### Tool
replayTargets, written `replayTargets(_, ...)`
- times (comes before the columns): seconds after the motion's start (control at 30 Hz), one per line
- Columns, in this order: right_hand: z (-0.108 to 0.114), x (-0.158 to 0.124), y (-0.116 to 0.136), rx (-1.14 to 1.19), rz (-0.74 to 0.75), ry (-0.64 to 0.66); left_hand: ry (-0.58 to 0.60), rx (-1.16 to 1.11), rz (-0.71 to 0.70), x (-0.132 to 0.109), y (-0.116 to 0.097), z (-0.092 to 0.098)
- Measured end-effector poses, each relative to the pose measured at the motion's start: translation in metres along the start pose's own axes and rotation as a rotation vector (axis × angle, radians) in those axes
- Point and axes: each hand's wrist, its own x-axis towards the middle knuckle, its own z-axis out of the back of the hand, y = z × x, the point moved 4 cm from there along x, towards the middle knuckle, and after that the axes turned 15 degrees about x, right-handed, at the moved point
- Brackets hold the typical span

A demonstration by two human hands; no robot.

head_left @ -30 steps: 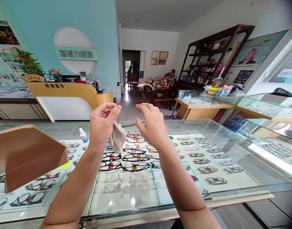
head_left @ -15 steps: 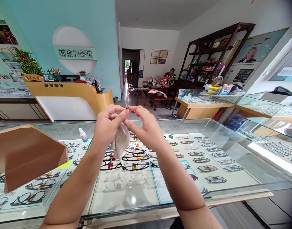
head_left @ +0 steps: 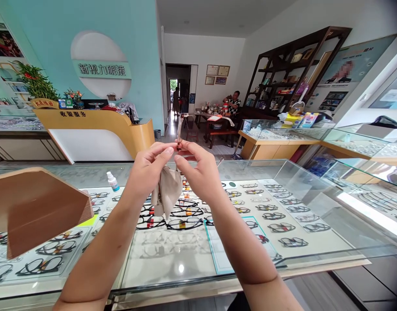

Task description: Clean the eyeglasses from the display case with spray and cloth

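Above the glass showcase I hold a pair of eyeglasses [head_left: 180, 126] edge-on, one temple pointing away to the right with a white-and-orange tag on it. My left hand [head_left: 149, 167] pinches a beige cleaning cloth [head_left: 168, 190] against the frame, and the cloth's loose end hangs below the fingers with dark print on it. With thumb and fingers my right hand [head_left: 198, 167] grips the other side of the eyeglasses. Both hands meet at the bridge area, and the fingers hide most of the lenses. A temple tip shows just past the right hand.
Under my arms lies a glass showcase [head_left: 166, 276] with rows of spectacle frames inside. A small spray bottle [head_left: 113, 181] stands on it at the left, near a brown folded box [head_left: 46, 216]. A person [head_left: 233, 101] sits at a table in the back.
Both hands and the eyeglasses have shifted slightly right. The frame has turned a little, showing a temple tip beyond the right hand. More of the cloth's print shows.
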Motion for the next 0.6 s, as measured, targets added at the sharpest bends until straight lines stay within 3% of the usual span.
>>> replayTargets(0.27,0.016,0.005,0.000,0.022,0.008,-0.079,0.075,0.170,0.025,-0.005,-0.009,0.012)
replayTargets(0.47,0.032,0.006,0.000,-0.001,0.044,-0.126,0.335,0.445,0.088,0.003,0.009,0.016)
replayTargets(0.6,0.035,0.009,-0.005,-0.041,0.060,-0.145,0.527,0.435,0.047,0.004,0.012,0.007)
